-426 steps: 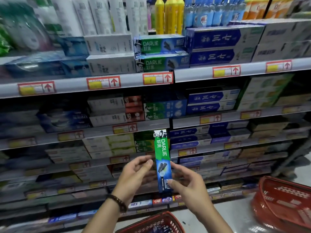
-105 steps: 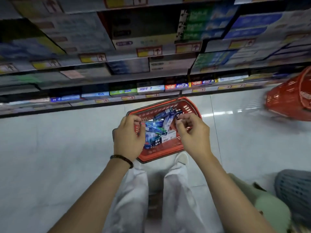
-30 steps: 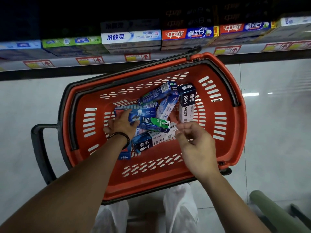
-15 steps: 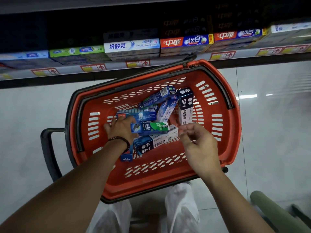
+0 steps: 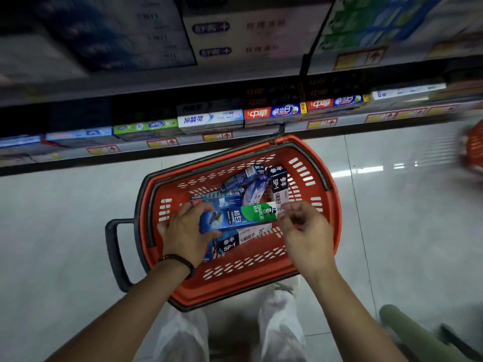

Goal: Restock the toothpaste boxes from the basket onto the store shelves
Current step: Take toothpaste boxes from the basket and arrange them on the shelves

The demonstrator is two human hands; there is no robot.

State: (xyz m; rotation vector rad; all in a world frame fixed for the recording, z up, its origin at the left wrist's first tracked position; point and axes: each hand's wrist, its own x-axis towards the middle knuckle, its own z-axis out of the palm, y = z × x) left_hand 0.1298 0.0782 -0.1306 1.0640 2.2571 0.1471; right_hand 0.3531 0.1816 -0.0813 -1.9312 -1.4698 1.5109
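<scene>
Two hands work over the red basket (image 5: pixel 235 293), which stands on the pale floor (image 5: pixel 65 218) right at my operator's feet. Its near rim is just beside the white trouser legs (image 5: pixel 279 325).

The far rim sits near the front edge of the bottom shelf (image 5: pixel 235 137), and a higher shelf (image 5: pixel 183 77) overhangs above that. Left of the basket I see wide bare tile, broken only by the black handle (image 5: pixel 113 254) that sticks out from that side. On the right, bare tile runs to a second basket (image 5: pixel 473 150), which is blurred at the edge of view and well apart. A green shape at the lower right is too blurred for me to name.

Above the basket's contents, the left hand (image 5: pixel 184 231) grips the blue end of a green and blue box (image 5: pixel 243 218). The fingers lie over the top and the thumb is underneath, and the box is held roughly level, crosswise.

The right hand (image 5: pixel 307 233) is at the green end with its fingers (image 5: pixel 287 206) curled. I cannot tell whether they pinch the box or only hover beside it.

Inside the basket lie several loose boxes. One dark box (image 5: pixel 278 184) is by the right wall, and a second dark box (image 5: pixel 240 240) lies under the held one. Blue boxes (image 5: pixel 243 177) are piled toward the far side.
</scene>
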